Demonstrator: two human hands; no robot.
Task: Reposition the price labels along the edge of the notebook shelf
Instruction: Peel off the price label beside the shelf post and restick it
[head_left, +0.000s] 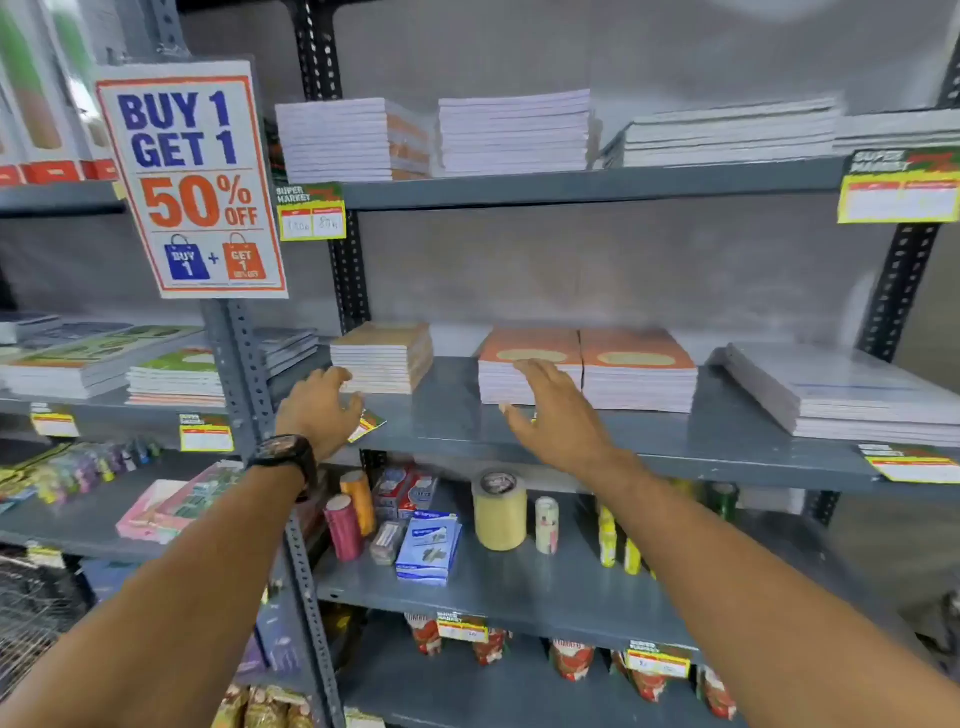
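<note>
The grey notebook shelf (675, 454) carries a brown-covered stack (384, 358), two orange stacks (587, 369) and a white stack (841, 395). My left hand (322, 410), with a watch on its wrist, curls at the shelf's left front corner around a tilted yellow-and-green price label (367, 426). My right hand (556, 415) hovers with fingers spread over the shelf's front, just before the orange stacks; a sliver of yellow shows beside its palm. Another price label (914, 463) hangs on the shelf edge at the far right.
Two more labels (310, 213) (898, 192) sit on the upper shelf's edge. A "Buy 1 Get 1" sign (192, 176) hangs on the perforated post (249, 374). The shelf below holds a tape roll (500, 512), blue boxes (428, 545) and small tubes.
</note>
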